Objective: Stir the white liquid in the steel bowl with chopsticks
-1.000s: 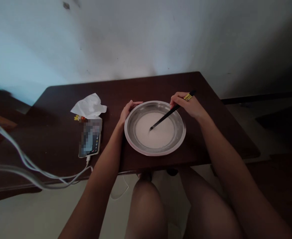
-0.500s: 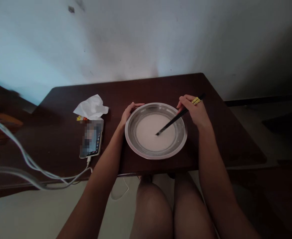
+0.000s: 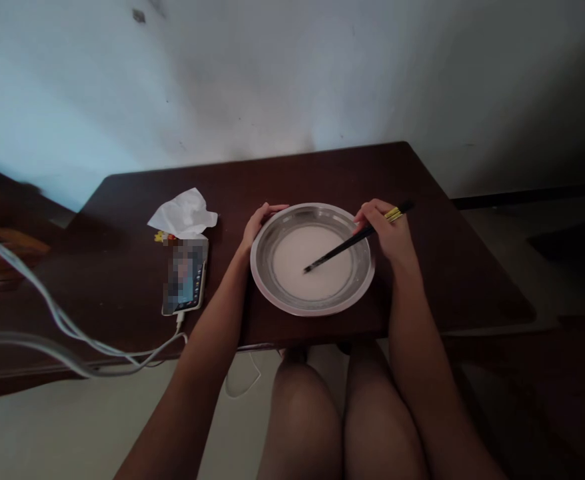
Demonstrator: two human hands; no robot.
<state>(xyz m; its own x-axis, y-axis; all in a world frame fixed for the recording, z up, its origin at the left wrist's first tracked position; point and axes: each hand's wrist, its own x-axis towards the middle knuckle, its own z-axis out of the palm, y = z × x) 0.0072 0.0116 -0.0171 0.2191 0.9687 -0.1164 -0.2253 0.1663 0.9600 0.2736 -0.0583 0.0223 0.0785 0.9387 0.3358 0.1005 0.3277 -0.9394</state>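
Note:
A round metal basin [image 3: 261, 280] stands near the front edge of the dark wooden table. Milky white liquid [image 3: 317, 283] covers its bottom. My left hand [image 3: 260, 223] curls round the basin's upper left rim, thumb and palm along the side, fingers on the far edge. My right hand [image 3: 386, 230], over the right rim, is closed on a pair of black chopsticks [image 3: 345, 245] with gold bands near the top. They slant down to the left, and their tips dip into the liquid near its middle.
Left of the basin lies a phone [image 3: 187, 280] with a white charging cable [image 3: 160, 357] that runs off to the left. Beyond the phone are a crumpled white tissue [image 3: 185, 212] and a small yellow-and-red item [image 3: 161, 237]. A wall [image 3: 282, 80] stands behind the table [image 3: 322, 177].
The chopstick tips have moved a little to the left in the liquid, and the chopsticks lie at a flatter slant. My right hand has dropped slightly; my left hand stays on the rim.

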